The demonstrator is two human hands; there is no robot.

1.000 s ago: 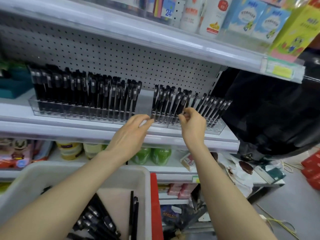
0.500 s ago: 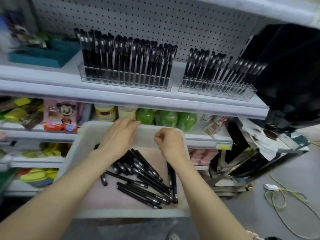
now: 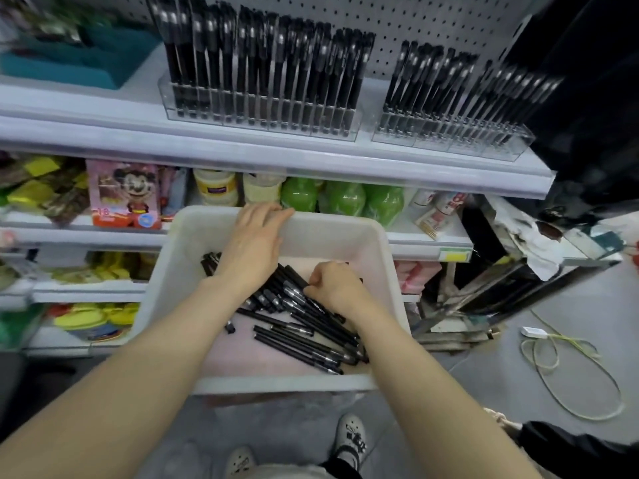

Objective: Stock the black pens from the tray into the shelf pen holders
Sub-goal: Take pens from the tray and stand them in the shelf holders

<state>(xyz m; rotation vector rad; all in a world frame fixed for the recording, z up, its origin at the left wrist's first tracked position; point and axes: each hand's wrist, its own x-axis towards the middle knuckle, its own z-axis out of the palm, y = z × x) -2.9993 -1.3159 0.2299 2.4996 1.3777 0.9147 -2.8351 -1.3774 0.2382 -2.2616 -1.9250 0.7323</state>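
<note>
1. The left pen holder on the shelf looks packed with pens standing up.
2. The right pen holder sits near the right end of the shelf. It has many pens too. Some slots by its front right corner look empty, but it is hard to tell.
3. Lots of black pens lie in a heap in the tray, mostly toward its right side. So I think the job is well along but not done.
4. The left hand lies flat with straight fingers on the far edge of the tray. It holds nothing.
5. The right hand is down on the heap with its fingers curled. I cannot tell if it has got a pen.
6. Green bottles and a cartoon pack stand on the lower shelf, behind the tray's far edge.
7. A teal bin sits at the left end of the top shelf.
8. A cable lies on the floor to the right, well apart from the tray.
9. Nothing seems to block the way up to the holders.
</note>
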